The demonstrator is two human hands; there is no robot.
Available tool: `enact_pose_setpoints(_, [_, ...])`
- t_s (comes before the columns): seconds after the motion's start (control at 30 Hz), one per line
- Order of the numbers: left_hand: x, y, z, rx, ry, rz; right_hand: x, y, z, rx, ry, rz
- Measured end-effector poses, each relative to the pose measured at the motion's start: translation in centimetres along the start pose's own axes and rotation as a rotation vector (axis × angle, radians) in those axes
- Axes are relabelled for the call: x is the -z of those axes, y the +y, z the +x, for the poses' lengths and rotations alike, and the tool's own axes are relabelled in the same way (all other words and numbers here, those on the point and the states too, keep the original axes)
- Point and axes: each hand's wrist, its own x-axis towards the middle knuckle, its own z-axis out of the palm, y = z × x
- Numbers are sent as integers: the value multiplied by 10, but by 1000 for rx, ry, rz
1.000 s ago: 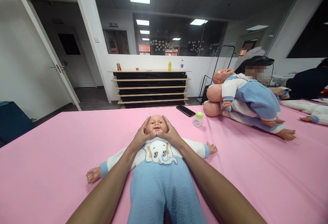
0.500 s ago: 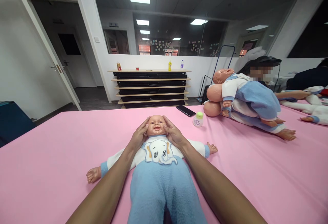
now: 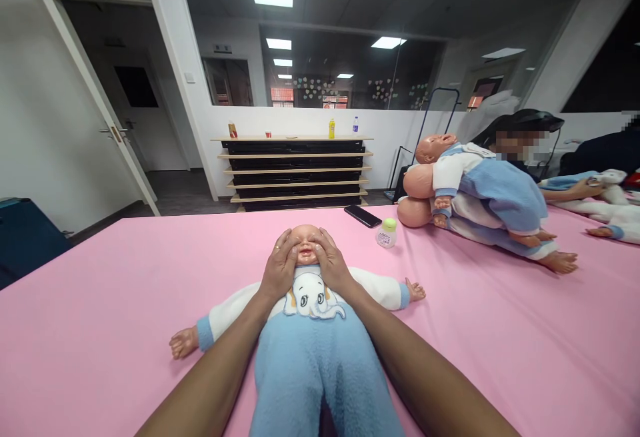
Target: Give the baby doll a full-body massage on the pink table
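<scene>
A baby doll in a white and blue fleece suit with an elephant on the chest lies on its back, arms spread, its head at the far end. My left hand rests on one side of the doll's face, fingers stretched over the eye and cheek, a ring on one finger. On the other side, my right hand lies the same way, fingers flat across the brow and eye. Both thumbs touch the cheeks beside the mouth. Between the hands the nose and mouth show; the eyes are covered.
The pink table also bears a black phone and a small green-capped bottle. At right, several dolls lie stacked, with a person behind them. A low rack with bottles on top stands against the wall.
Both hands have slid inward from the sides of the doll's head onto its face, and the fingers now cover the eyes. At right, the person has shifted slightly rightward.
</scene>
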Motion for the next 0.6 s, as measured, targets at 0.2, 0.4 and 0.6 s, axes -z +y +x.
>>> enact_pose_setpoints(0.2, [0,5,1,16,34,-43,0,-4,0,1,48,32])
enact_pose_setpoints(0.4, [2,9,0,20,20,-143,2,-3,-2,-45,9,94])
enact_pose_setpoints(0.6, [3,4,1,43,-163,-178,5,5,-1,-44,-97,203])
